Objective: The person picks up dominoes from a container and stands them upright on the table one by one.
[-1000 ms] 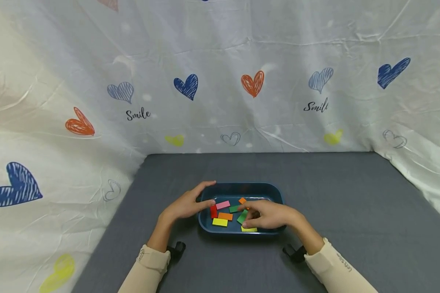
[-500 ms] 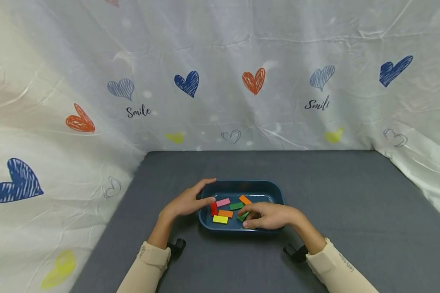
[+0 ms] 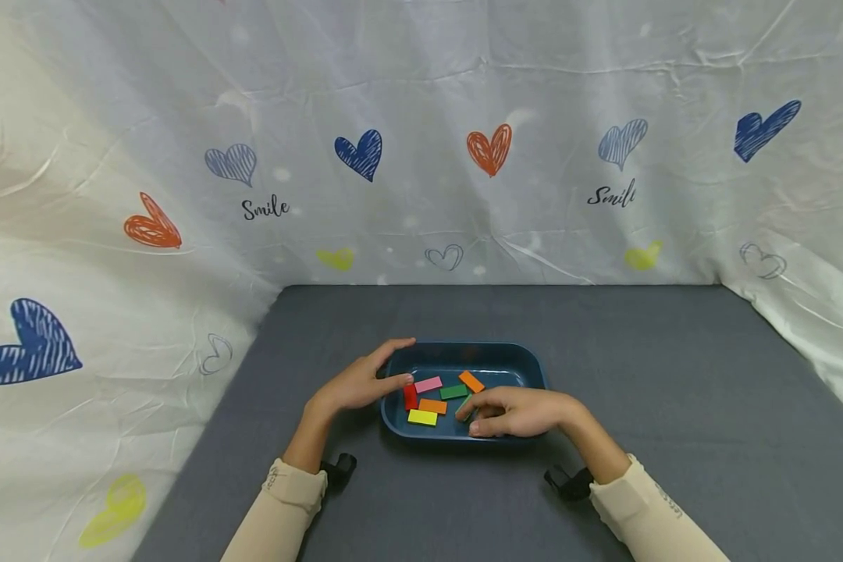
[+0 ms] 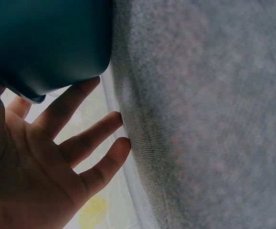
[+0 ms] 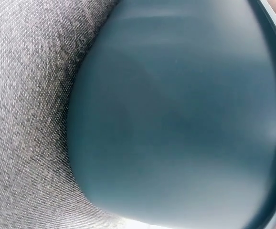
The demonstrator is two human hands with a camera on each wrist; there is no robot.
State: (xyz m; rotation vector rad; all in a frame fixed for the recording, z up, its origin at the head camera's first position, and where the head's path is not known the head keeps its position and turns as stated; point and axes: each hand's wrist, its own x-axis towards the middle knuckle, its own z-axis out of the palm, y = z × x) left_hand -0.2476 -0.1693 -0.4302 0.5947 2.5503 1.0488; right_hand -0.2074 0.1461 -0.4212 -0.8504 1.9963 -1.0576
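A dark blue tray [image 3: 464, 437] stands on the grey tabletop with several small coloured blocks in it. My left hand [image 3: 358, 384] holds the tray's left end, its thumb over the rim and its fingers along the outside, as the left wrist view also shows. Inside the right half, my right hand [image 3: 520, 411] reaches low with bent fingers. Its index fingertip lies over a green block [image 3: 467, 401], mostly covered. I cannot tell whether the fingers pinch it. Nearby lie another green block [image 3: 453, 392] and an orange block [image 3: 471, 381]. The right wrist view shows only the tray's outer wall [image 5: 176, 114].
Toward the tray's left end lie a pink block [image 3: 428, 384], a red block [image 3: 410, 397], an orange block [image 3: 432, 406] and a yellow block [image 3: 422, 417]. A white curtain [image 3: 421, 195] with printed hearts hangs behind and left of the table [image 3: 604, 336].
The right fingers have come down over the green block, covering more of it. A yellow block under the right thumb has gone out of sight. The left hand keeps its place on the tray.
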